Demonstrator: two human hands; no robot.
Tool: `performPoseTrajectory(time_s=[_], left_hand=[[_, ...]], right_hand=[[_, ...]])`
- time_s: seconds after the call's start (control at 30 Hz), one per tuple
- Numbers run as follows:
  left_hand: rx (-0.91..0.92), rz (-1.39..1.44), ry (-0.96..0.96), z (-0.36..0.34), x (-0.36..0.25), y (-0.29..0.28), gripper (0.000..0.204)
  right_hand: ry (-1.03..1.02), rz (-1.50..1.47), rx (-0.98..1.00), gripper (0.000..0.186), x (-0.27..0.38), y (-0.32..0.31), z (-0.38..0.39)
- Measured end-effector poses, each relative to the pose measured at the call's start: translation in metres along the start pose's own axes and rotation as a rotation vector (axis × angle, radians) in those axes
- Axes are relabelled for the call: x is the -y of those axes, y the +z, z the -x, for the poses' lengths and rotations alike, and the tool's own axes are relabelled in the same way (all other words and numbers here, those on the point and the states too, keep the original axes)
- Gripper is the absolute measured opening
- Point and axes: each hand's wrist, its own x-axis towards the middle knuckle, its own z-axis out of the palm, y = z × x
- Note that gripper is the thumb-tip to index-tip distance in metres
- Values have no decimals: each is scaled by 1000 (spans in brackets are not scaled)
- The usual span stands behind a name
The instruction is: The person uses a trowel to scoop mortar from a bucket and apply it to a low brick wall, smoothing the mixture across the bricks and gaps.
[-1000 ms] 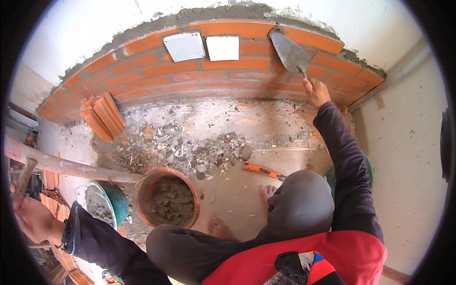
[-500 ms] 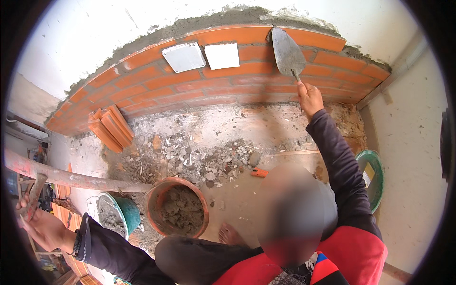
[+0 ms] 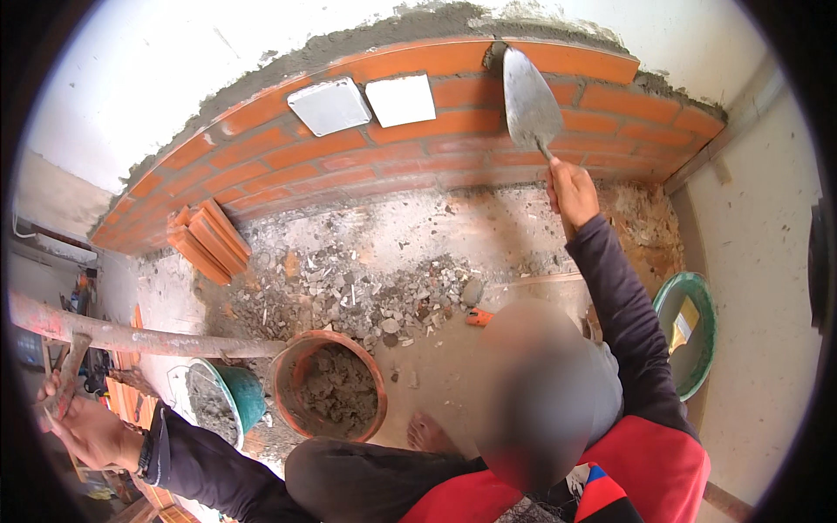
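My right hand (image 3: 575,196) grips the handle of a pointed masonry trowel (image 3: 530,100). Its blade stands up against the orange brick wall (image 3: 410,157), with the tip at a mortar-smeared joint (image 3: 495,54) in the top course. Far to the left, my left hand (image 3: 91,427) has its fingers round a short wooden stub (image 3: 68,375), which meets a long, paint-stained wooden pole (image 3: 174,338). An orange bucket of grey mortar (image 3: 340,392) stands in front of me, beside a tilted green bucket (image 3: 241,397) that also holds mortar.
Several orange bricks (image 3: 209,242) lean at the wall's foot on the left. Rubble (image 3: 375,301) covers the floor between wall and buckets. At right stands a green bucket (image 3: 708,344) with a brush (image 3: 684,324) in it. Two white box covers (image 3: 401,102) sit on the wall.
The trowel blade has turned slightly at the same joint, and my right hand has shifted a little down and right. The view has moved slightly; my left hand keeps its hold.
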Motion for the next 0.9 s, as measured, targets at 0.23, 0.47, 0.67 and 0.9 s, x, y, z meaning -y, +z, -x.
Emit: performPoseTrajectory(time_s=[0.23, 0.47, 0.67, 0.9], left_hand=[[-4, 2, -11, 1, -1, 4, 49], [72, 78, -7, -13, 2, -17, 43], [-33, -24, 2, 3, -2, 11, 47], [-39, -18, -21, 0, -5, 7, 45]], right_hand=[[-146, 462, -91, 51, -35, 0, -27], [-156, 660, -230, 46, -47, -8, -11], [-336, 780, -302, 41, -23, 9, -4], [-297, 627, -381, 43, -23, 21, -29]])
